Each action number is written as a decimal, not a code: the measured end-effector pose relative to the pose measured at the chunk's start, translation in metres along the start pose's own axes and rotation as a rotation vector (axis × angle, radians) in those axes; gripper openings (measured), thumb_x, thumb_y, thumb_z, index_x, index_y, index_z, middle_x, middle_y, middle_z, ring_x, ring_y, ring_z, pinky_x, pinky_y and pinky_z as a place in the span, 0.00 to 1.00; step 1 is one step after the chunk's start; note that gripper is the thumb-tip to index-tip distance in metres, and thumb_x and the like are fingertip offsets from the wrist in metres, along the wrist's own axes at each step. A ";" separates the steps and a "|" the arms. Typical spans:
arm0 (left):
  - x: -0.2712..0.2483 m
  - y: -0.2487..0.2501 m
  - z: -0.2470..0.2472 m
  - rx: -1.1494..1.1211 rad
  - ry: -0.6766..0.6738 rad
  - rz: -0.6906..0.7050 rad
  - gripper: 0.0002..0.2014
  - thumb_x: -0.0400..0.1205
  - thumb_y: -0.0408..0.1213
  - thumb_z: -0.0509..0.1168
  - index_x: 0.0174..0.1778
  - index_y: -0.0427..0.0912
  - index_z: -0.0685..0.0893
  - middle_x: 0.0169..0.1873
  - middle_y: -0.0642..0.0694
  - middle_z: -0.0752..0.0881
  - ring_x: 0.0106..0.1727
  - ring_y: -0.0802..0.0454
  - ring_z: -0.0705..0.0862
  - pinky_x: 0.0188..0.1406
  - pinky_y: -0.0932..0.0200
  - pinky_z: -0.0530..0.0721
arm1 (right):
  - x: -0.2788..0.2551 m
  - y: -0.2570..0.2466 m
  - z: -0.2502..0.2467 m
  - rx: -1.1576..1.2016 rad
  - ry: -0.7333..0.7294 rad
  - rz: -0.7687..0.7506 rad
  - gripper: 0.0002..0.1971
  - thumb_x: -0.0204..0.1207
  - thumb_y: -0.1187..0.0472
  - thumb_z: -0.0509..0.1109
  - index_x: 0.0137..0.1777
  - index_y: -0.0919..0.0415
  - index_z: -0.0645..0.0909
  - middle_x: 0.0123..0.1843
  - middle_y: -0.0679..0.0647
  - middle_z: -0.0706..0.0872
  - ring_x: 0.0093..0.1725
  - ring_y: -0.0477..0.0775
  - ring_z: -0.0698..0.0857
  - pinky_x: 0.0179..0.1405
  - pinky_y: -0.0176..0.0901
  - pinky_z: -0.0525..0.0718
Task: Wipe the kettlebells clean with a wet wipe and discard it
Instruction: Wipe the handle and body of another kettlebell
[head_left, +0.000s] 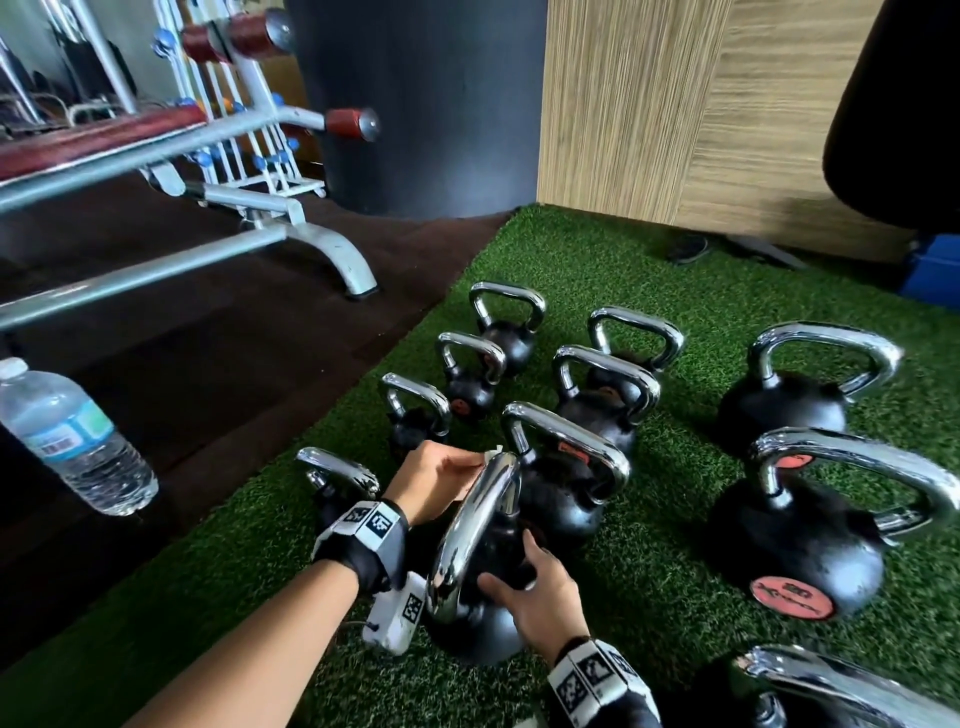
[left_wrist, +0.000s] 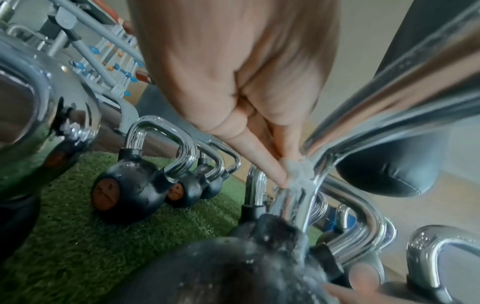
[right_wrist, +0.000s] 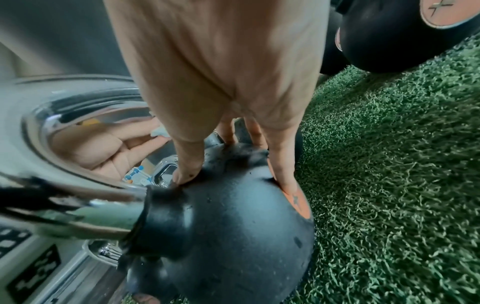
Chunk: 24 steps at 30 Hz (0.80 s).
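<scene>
A black kettlebell (head_left: 480, 623) with a chrome handle (head_left: 472, 525) stands on green turf right in front of me. My left hand (head_left: 441, 475) pinches a small white wet wipe (head_left: 492, 456) against the far top of that handle. The left wrist view shows the wet wipe (left_wrist: 298, 174) bunched between fingertips and the chrome bar. My right hand (head_left: 535, 597) grips the kettlebell's black body (right_wrist: 221, 226), thumb on one side, fingers over its orange disc. Several other black kettlebells (head_left: 795, 551) stand in rows around it.
A clear water bottle (head_left: 72, 436) stands on the dark floor at left. A grey weight bench frame (head_left: 291, 218) and a dumbbell rack lie beyond it. A black punching bag (head_left: 421, 104) and a wood-panelled wall (head_left: 675, 104) close off the back of the turf (head_left: 649, 597).
</scene>
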<state>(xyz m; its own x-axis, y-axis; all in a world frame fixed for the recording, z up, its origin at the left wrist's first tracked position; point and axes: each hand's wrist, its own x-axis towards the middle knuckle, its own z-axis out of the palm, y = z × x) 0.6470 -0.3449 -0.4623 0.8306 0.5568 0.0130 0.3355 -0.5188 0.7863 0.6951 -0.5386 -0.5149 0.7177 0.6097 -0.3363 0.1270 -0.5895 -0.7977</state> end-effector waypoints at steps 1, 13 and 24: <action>0.001 -0.001 0.002 -0.011 -0.008 0.000 0.07 0.82 0.53 0.71 0.53 0.62 0.92 0.47 0.61 0.93 0.53 0.68 0.88 0.53 0.64 0.86 | 0.000 0.000 0.000 0.011 -0.004 0.010 0.49 0.68 0.44 0.81 0.85 0.51 0.59 0.83 0.56 0.69 0.82 0.56 0.67 0.81 0.50 0.67; -0.019 0.006 -0.028 -0.604 -0.151 -0.127 0.13 0.67 0.44 0.80 0.48 0.49 0.96 0.47 0.44 0.95 0.47 0.55 0.92 0.45 0.65 0.89 | -0.001 -0.002 -0.001 0.125 0.022 0.080 0.47 0.61 0.50 0.87 0.81 0.49 0.69 0.64 0.47 0.85 0.66 0.50 0.83 0.71 0.46 0.79; -0.062 0.011 -0.047 -0.442 -0.272 -0.211 0.07 0.84 0.25 0.68 0.53 0.30 0.91 0.38 0.41 0.93 0.41 0.54 0.90 0.47 0.58 0.92 | 0.004 -0.002 -0.004 0.119 0.025 0.090 0.47 0.59 0.51 0.88 0.79 0.51 0.71 0.66 0.49 0.84 0.67 0.50 0.82 0.71 0.41 0.77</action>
<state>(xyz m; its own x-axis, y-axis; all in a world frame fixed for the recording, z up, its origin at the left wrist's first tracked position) 0.5779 -0.3545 -0.4253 0.8699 0.4016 -0.2864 0.3372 -0.0603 0.9395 0.7003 -0.5368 -0.5128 0.7397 0.5430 -0.3974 -0.0191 -0.5734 -0.8191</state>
